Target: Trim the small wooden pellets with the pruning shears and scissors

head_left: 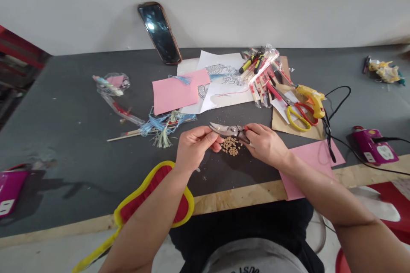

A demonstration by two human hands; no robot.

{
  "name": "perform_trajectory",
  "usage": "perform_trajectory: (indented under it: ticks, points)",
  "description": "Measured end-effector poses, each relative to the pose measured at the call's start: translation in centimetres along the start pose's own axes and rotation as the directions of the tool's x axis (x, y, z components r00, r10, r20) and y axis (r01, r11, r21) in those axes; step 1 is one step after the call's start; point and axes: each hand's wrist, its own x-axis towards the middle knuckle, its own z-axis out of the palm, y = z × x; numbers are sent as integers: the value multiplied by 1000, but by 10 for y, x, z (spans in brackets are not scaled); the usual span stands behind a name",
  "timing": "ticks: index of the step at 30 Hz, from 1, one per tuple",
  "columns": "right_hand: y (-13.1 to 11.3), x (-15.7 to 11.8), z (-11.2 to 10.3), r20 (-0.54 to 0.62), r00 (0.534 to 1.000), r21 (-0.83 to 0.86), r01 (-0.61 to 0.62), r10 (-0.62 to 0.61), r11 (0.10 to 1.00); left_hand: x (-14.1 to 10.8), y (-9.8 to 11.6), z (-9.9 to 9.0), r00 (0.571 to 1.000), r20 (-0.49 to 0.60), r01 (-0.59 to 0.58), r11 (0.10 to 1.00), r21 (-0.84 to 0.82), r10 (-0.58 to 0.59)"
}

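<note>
My right hand [266, 143] is wrapped round the handles of pruning shears [226, 129], whose metal blades point left. At the blade tip, my left hand [194, 146] is closed in a pinch. Whatever lies between its fingers is hidden or too small to name. Just below the shears, a pile of small tan cut pieces [232, 146] rests on the grey table [80, 136]. Left of my left hand are blue and pale green tassels [163, 130] with thin sticks.
Behind lie pink paper [176, 92], dragon drawings [224, 89] and wrapped chopsticks [264, 76] under pliers [254, 62]. Scissors [299, 113], a yellow glue gun [314, 99] and a purple socket box [374, 145] are to the right. A phone [160, 32] leans on the wall. A red-yellow padded shape [182, 211] overhangs the front edge.
</note>
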Motion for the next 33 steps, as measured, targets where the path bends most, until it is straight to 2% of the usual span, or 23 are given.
perform_trajectory:
  ticks: [6,11,19,29,33]
  points:
    - [0,3,-2,-21,998,-82,-63,62,995,3,-4,0,999,-50,-11,1000,17,12]
    - [-5,3,-6,25,998,-114,-57,60,992,2,-4,-1,998,-47,-27,998,52,29]
    - [-6,3,-6,25,996,-94,-81,84,992,1,-1,0,1000,-17,19,999,29,-18]
    - [-2,0,0,-13,1000,10,-10,10,1000,0,1,1,999,1,34,998,-44,-34]
    - [-1,1,0,-9,1000,-7,-13,13,1000,0,2,2,999,-5,46,997,-61,-46]
